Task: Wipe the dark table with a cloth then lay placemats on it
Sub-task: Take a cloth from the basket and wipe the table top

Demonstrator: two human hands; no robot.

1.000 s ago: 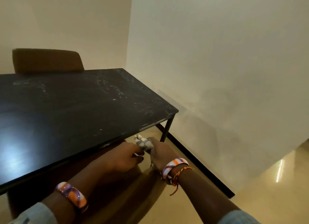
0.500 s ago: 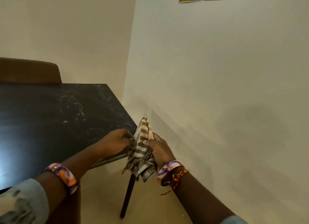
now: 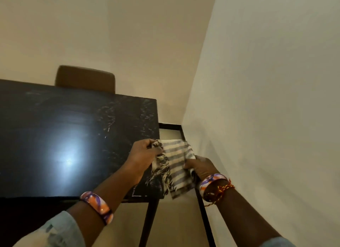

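A striped cloth [image 3: 176, 162] with frayed fringes is stretched between my two hands over the right front corner of the dark table [image 3: 55, 136]. My left hand [image 3: 143, 154] grips the cloth's upper left part above the table top. My right hand [image 3: 202, 166] holds the cloth's lower right part, just past the table's right edge. The loose end of the cloth hangs down over the corner. The table top is black with pale streaks and a bright light reflection. No placemats are in view.
A brown chair back [image 3: 85, 79] stands behind the table's far edge. A pale wall [image 3: 266, 99] runs close along the right side, with a dark skirting strip [image 3: 204, 210] at floor level. A black table leg [image 3: 149, 222] drops below the front corner.
The view has swung left and down over the table. My hands have lifted the cloth from below the table edge to over the corner and spread it wider apart.
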